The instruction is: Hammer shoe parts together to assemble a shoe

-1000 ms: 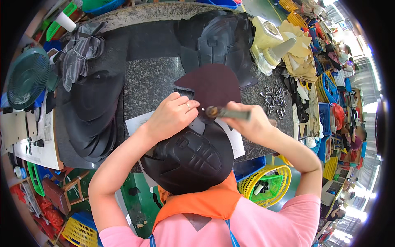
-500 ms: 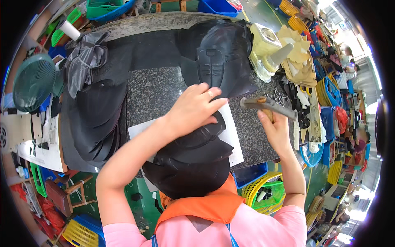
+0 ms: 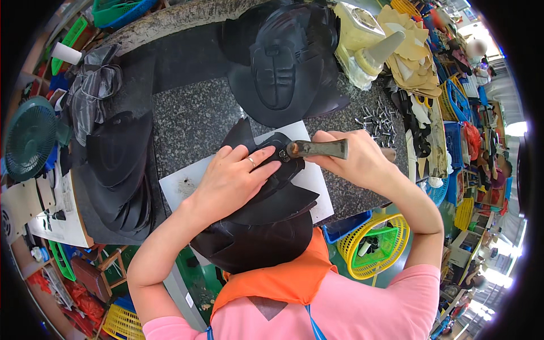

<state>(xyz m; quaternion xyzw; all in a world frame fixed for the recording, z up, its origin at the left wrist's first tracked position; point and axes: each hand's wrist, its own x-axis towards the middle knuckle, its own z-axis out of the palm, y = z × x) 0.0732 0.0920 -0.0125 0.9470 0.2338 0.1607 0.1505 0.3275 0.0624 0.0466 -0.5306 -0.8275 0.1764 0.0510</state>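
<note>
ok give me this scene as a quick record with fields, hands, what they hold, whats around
left hand: pressed flat on the black leather pieces, fingers spread
right hand: shut on a hammer, head down at the pieces
work surface: white board on a speckled stone slab
behind: black moulded panel
left side: stacked black pieces, green fan
right side: metal nails, tan cut-outs, yellow basket

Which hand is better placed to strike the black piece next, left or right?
Right. The right hand grips the hammer with its head at the black piece; the left hand lies flat pinning it.
</note>
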